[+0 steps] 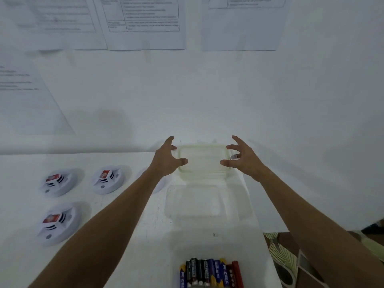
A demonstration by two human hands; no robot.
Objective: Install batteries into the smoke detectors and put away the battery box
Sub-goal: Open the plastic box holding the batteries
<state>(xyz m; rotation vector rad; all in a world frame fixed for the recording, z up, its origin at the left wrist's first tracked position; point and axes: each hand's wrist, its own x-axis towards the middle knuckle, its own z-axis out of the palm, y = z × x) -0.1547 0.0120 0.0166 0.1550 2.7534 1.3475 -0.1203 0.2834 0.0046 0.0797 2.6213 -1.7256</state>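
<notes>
Counting on the worktop [128, 235]: we see three detectors [58, 182] left, one box [204, 161] at the far edge, batteries [211, 273] in a near row. Left hand [169, 161] and right hand [242, 157] flank the box, each grip wide.

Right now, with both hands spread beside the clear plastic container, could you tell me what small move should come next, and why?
Probably close both hands onto the clear rectangular plastic container. The left hand and right hand flank its short sides with fingers spread, apparently not yet gripping, so a grasp seems the natural step before moving it.
</notes>
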